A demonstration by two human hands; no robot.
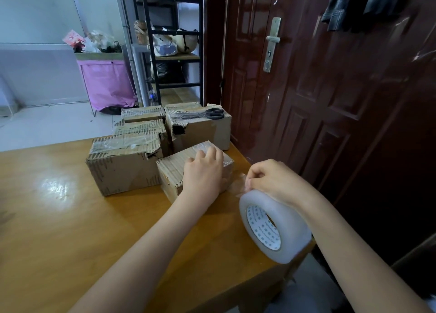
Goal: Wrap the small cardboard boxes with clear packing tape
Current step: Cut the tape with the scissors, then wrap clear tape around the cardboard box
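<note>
Pinching pulled-out clear tape, the right hand (271,180) hovers above the tape roll (274,227) at four o'clock; the left hand (204,171) presses flat on the small box (169,171) at centre, likely steadying it.

A table (70,218) fills the lower left and centre of the frame. Near its far right corner stands a cluster of cardboard boxes. The nearest box (169,171) sits at centre, under the left hand (204,171). Just left of it stands a larger box (120,164), and behind that two more boxes (141,128) (142,113) in a row going back. Right of these, behind the nearest box, stands another box (200,130) with scissors (207,113) lying on top. Right of the nearest box, at the table's right edge, the right hand (273,180) sits above a tape roll (273,225). A door (330,76) occupies the right of the frame, a shelf rack (174,41) the upper centre, a bin (106,81) the upper left.
</note>
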